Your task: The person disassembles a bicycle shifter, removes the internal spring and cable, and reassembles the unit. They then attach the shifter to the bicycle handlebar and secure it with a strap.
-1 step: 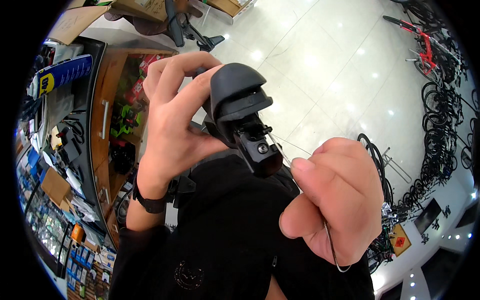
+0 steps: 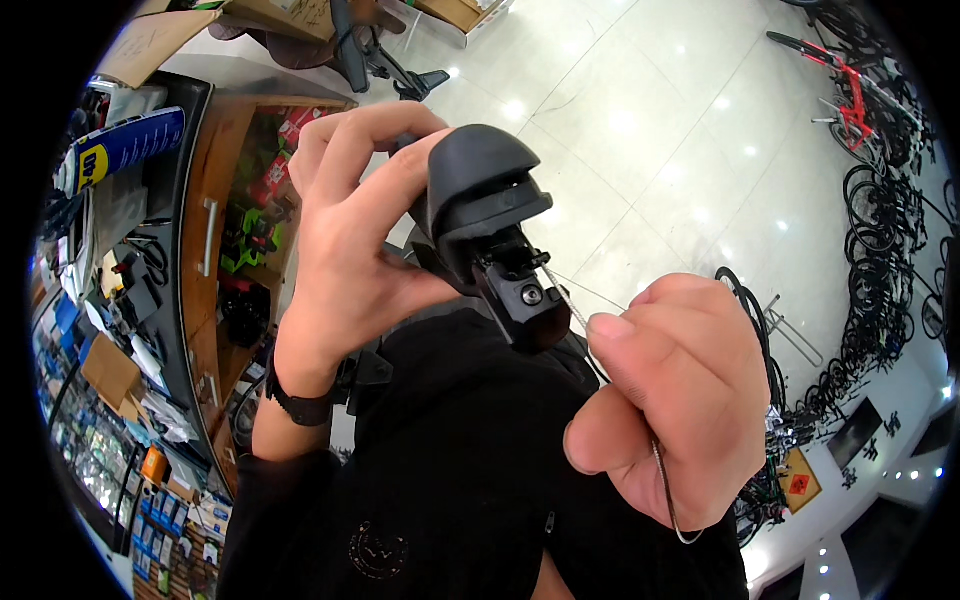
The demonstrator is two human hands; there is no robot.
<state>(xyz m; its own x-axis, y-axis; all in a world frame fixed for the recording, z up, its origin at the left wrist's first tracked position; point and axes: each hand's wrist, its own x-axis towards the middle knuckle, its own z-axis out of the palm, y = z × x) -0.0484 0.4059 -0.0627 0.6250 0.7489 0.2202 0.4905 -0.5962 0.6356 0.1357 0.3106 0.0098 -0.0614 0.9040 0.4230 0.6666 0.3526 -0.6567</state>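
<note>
A black bicycle brake-shift lever (image 2: 485, 175) is held up in front of my chest, its clamp end with a round bolt pointing down and toward me. My left hand (image 2: 345, 240) is wrapped round the far left side of its body, the fingertips partly hidden behind it. From beside the bolt a thin metal inner cable (image 2: 663, 490) runs across to my right hand (image 2: 695, 380). That hand is closed on the cable, thumb and curled fingers pressed together, and the cable's tail loops out below the palm.
At left, a workbench (image 2: 180, 250) with drawers carries a blue spray can (image 2: 130, 145), boxes and tools. A black stand foot (image 2: 420, 85) is on the pale tiled floor (image 2: 650, 130). Along the right are many bicycles, including a red bicycle (image 2: 850, 105).
The lever has shifted very slightly to the right, and my right hand has moved a little the same way with the cable. Both grips look unchanged.
</note>
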